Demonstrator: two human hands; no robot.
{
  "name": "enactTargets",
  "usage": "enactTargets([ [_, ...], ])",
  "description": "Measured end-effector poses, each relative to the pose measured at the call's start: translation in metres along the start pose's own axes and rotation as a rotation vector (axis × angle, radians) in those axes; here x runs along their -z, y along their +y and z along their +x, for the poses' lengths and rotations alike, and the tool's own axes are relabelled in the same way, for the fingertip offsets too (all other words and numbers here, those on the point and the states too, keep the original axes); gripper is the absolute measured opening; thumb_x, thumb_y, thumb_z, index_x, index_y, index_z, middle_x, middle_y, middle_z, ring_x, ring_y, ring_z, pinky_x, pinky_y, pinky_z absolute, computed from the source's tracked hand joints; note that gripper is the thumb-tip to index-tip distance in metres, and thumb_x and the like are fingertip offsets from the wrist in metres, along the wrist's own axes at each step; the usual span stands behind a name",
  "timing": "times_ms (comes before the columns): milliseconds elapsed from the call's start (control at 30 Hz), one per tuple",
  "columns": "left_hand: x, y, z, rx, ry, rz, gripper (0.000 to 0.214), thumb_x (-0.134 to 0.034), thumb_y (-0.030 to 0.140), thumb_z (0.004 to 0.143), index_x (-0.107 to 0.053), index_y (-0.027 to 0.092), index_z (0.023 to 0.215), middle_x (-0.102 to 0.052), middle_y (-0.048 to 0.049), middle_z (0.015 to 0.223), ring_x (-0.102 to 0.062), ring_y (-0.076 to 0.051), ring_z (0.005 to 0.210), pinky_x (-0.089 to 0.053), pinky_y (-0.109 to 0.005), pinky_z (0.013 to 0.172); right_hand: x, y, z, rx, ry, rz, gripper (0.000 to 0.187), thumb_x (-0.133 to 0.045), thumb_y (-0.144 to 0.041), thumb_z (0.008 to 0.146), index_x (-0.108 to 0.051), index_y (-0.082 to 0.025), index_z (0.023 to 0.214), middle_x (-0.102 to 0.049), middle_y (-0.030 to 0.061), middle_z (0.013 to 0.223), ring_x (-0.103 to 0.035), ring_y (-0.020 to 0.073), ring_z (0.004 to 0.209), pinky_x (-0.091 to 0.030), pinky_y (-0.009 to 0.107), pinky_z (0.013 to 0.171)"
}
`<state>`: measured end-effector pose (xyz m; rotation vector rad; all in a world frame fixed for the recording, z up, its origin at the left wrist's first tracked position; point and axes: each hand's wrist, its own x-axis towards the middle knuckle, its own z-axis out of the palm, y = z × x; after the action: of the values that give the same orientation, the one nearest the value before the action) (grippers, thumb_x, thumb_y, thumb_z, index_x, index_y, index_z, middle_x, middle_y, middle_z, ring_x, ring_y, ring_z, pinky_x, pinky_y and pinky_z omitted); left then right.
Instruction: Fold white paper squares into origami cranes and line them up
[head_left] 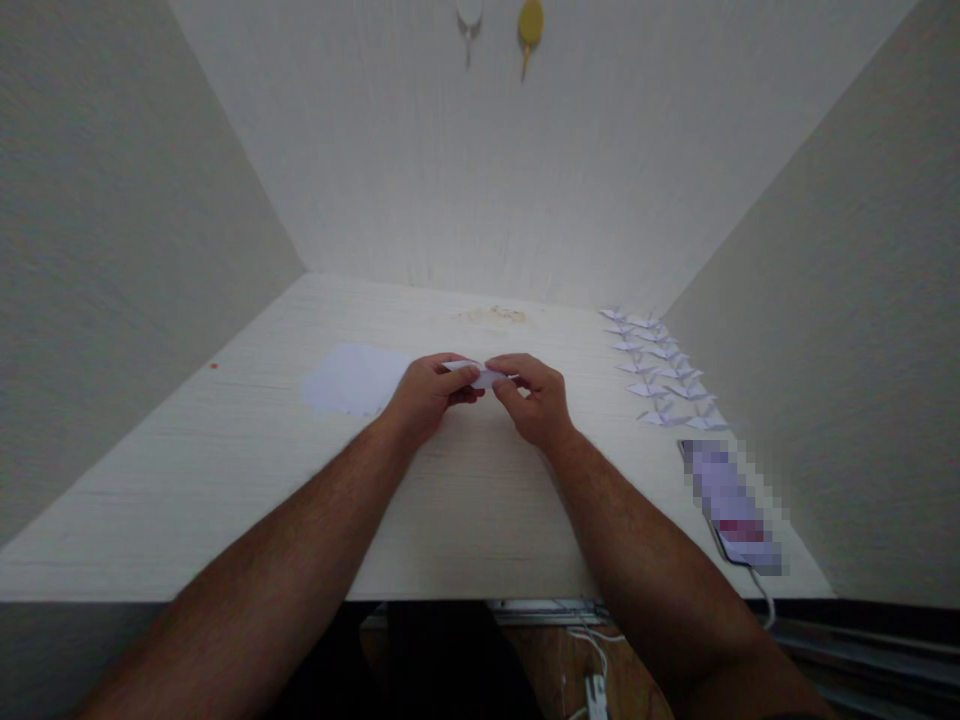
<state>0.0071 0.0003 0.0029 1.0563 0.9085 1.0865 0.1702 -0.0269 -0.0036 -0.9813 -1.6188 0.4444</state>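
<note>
A small piece of folded white paper (489, 379) is held between my two hands above the middle of the white table. My left hand (439, 388) is closed on its left part, with the thumb lying on top and the fingers curled beneath. On the right part, my right hand (534, 392) pinches the paper between thumb and fingertips. Some of the paper's folds are covered by my fingers. Left of my left hand, flat sheets of white paper (352, 378) lie on the table, partly behind my wrist.
Several folded white paper figures (660, 365) stand in rows at the table's right. Nearer me lies a phone (731, 505) with a blurred screen and a white cable (765, 597). A tiny orange spot (214, 366) is at the left edge. Walls (480, 180) enclose three sides.
</note>
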Motion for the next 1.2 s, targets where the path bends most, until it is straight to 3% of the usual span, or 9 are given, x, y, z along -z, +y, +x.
enactTargets([
  [133, 0.0028, -0.0031, 0.0013, -0.11, 0.012, 0.126, 0.029, -0.079, 0.034, 0.066, -0.069, 0.013, 0.083, -0.07, -0.006, 0.07, -0.064, -0.015, 0.06, -0.052, -0.03, 0.065, -0.0022, 0.0044, 0.0026, -0.299, 0.022, 0.179, 0.013, -0.064, -0.03, 0.08, -0.071, -0.02, 0.086, -0.071, 0.0014, 0.076, -0.064, 0.0122, 0.064, -0.054, 0.027, 0.061],
  [233, 0.0038, -0.003, 0.0, -0.178, 0.006, 0.216, 0.028, -0.077, 0.036, 0.068, -0.071, 0.015, 0.084, -0.071, -0.0055, 0.073, -0.064, -0.015, 0.064, -0.053, -0.03, 0.067, -0.0028, 0.0035, 0.0049, -0.365, -0.006, 0.216, 0.015, -0.067, -0.033, 0.077, -0.069, -0.019, 0.076, -0.066, -0.0008, 0.062, -0.059, 0.0108, 0.056, -0.05, 0.025, 0.056],
  [467, 0.004, -0.0009, -0.0015, -0.207, 0.005, 0.3, 0.024, -0.076, 0.035, 0.07, -0.072, 0.016, 0.083, -0.069, -0.0036, 0.07, -0.063, -0.015, 0.065, -0.051, -0.029, 0.067, -0.0034, -0.0028, 0.0039, -0.327, 0.003, 0.124, 0.014, -0.071, -0.031, 0.074, -0.07, -0.018, 0.074, -0.066, -0.0008, 0.061, -0.052, 0.0085, 0.051, -0.04, 0.022, 0.048],
  [667, 0.0046, -0.0027, -0.0009, -0.196, 0.006, 0.249, 0.026, -0.079, 0.034, 0.066, -0.071, 0.015, 0.082, -0.069, -0.0035, 0.068, -0.063, -0.015, 0.064, -0.05, -0.03, 0.067, -0.0051, -0.0002, 0.0019, -0.312, 0.009, 0.129, 0.011, -0.071, -0.03, 0.074, -0.072, -0.019, 0.074, -0.069, 0.0004, 0.064, -0.057, 0.0105, 0.056, -0.044, 0.023, 0.053],
  [1200, 0.0024, 0.0028, -0.0039, -0.197, 0.057, 0.359, 0.023, -0.076, 0.035, 0.066, -0.071, 0.015, 0.077, -0.07, -0.0038, 0.069, -0.061, -0.015, 0.064, -0.046, -0.028, 0.064, -0.006, -0.0015, 0.0011, -0.304, -0.024, 0.116, 0.011, -0.068, -0.03, 0.076, -0.071, -0.019, 0.075, -0.068, -0.0004, 0.063, -0.058, 0.0103, 0.056, -0.045, 0.023, 0.053],
])
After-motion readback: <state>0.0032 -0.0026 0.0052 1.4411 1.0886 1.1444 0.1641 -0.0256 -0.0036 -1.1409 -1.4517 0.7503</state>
